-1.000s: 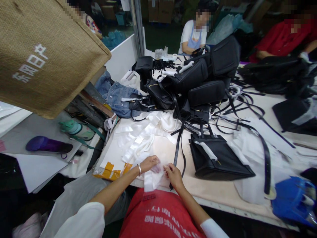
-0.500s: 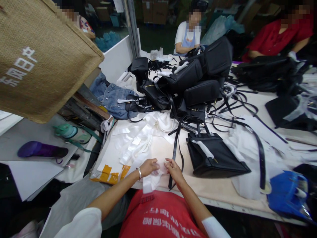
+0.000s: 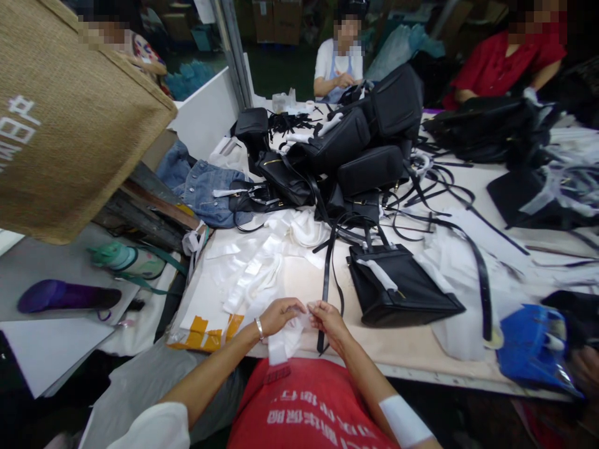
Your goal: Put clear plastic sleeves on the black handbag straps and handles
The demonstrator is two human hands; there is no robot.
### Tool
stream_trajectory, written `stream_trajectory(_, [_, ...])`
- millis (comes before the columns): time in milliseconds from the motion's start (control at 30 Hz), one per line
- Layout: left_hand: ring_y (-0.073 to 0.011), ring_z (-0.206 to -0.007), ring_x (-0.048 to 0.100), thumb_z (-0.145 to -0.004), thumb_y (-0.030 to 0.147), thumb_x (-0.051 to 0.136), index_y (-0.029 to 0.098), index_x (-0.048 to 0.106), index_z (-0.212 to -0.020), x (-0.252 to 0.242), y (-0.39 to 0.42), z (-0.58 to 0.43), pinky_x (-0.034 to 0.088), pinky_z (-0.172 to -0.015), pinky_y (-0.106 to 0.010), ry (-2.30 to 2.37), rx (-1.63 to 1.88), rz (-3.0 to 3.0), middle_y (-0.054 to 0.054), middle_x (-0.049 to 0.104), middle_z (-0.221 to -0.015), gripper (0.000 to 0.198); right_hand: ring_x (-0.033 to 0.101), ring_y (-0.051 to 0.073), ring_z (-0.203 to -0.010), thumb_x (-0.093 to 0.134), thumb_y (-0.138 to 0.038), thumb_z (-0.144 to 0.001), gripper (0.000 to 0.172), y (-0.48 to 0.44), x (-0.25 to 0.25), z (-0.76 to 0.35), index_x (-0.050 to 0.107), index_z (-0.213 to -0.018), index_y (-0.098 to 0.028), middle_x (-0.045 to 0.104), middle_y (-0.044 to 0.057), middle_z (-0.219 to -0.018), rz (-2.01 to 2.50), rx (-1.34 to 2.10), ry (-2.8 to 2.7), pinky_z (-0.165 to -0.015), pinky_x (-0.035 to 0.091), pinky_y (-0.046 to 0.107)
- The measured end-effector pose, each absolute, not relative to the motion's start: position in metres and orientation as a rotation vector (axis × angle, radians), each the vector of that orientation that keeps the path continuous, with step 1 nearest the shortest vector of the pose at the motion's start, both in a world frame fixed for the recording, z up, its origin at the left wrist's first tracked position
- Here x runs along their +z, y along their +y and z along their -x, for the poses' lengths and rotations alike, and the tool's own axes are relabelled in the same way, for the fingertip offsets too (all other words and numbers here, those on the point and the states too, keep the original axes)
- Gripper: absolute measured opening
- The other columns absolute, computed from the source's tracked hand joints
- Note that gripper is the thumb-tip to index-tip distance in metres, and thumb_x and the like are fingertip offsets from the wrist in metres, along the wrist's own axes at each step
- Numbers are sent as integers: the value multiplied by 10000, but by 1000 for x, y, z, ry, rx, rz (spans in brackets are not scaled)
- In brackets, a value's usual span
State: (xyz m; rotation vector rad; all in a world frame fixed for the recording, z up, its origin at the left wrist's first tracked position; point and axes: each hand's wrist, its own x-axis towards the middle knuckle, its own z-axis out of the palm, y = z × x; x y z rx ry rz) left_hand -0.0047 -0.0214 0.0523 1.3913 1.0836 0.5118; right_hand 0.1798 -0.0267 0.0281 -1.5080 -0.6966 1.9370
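Note:
My left hand (image 3: 278, 313) and my right hand (image 3: 327, 317) meet at the near edge of the table, both pinched on a thin white wrapping sheet (image 3: 286, 342) that hangs down toward my red shirt. A black strap (image 3: 324, 290) runs from under my right hand up to a pile of black bags. A black handbag (image 3: 397, 288) with a white-wrapped handle lies just right of my hands. More white wrapping strips (image 3: 255, 268) lie ahead of my left hand.
A heap of black bags (image 3: 355, 143) and loose straps (image 3: 477, 262) covers the table's middle. A burlap bag (image 3: 70, 125) hangs at upper left. A blue plastic bag (image 3: 533, 349) sits at right. Other people sit at the far side. A denim garment (image 3: 201, 187) lies left.
My hands have drawn closer together on the white sheet, fingertips now almost touching. The view has shifted slightly, so everything sits a little further left.

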Motion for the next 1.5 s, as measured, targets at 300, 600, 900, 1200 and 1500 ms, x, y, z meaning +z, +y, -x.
stream_trajectory(300, [-119,-633,528,-630,61,402,159,616,-663,37,-22,0,400,-631,-218,1149,423,-1332,5,596,-627,237,512,79,-507,719,-425,-614,329,-36,17,-177,502,-688,-189,546,-45,-588,1477,1972,-603,-464,407,187])
stream_trajectory(600, [-72,-470,310,-811,357,431,156,470,-565,26,-17,2,213,-457,-214,1282,543,-1207,57,351,-500,320,506,74,-490,725,-431,-606,344,-38,20,-171,511,-678,-171,588,-29,-598,1426,1987,-693,-462,385,185])
stream_trajectory(900, [-94,-564,511,-675,386,685,147,567,-842,25,-13,2,351,-542,-199,1210,605,-1076,47,567,-602,314,528,88,-504,620,-464,-713,318,-33,25,-175,489,-682,-176,630,4,-638,1438,1960,-905,-484,404,200])
stream_trajectory(1200, [-120,-613,575,-622,319,718,123,645,-780,19,-9,3,425,-655,-247,1091,472,-979,-4,652,-640,262,474,81,-422,527,-364,-756,217,-24,16,-174,506,-625,-192,585,-38,-541,1572,1788,-1251,-428,355,193])
stream_trajectory(1500, [-103,-584,544,-644,335,695,130,636,-714,19,-11,4,387,-595,-213,1117,479,-965,1,645,-635,224,571,133,-540,421,-469,-854,323,-22,23,-190,522,-704,-201,638,10,-631,1852,1476,-1660,-533,389,231])
